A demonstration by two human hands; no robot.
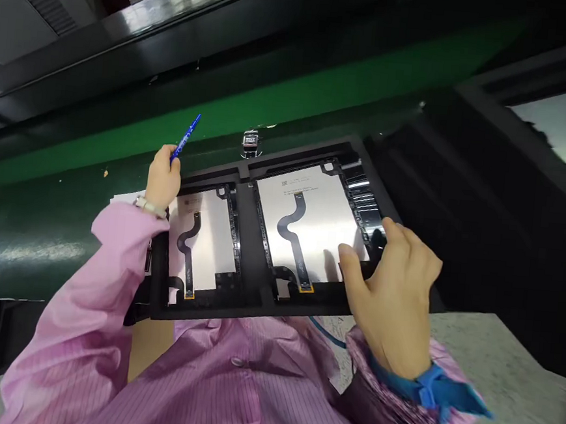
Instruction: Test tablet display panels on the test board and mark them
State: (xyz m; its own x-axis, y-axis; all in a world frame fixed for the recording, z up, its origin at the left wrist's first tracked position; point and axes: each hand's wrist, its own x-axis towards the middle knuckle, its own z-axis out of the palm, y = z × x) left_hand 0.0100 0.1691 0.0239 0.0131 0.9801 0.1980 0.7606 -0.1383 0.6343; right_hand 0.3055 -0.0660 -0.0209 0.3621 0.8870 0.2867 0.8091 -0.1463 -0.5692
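Note:
My left hand (163, 178) is closed around a blue pen (187, 136), its tip pointing up and away. That hand is over the left edge of a black foam tray (252, 242). Two display panels lie side by side in the tray: a left panel (215, 239) and a right panel (328, 225), white backs up, each with a curved black ribbon cable. At the lower right corner of the right panel is my right hand (397, 293), thumb and fingers spread apart. The thumb tip is over the panel's corner and the fingers are by its right edge; contact is unclear.
Behind the tray runs a green conveyor belt (302, 91) with a dark metal rail (145, 28). A small shiny metal-and-black item (250, 142) sits just beyond the tray. To the right is another black tray (490, 124) with a panel (564, 120) in it.

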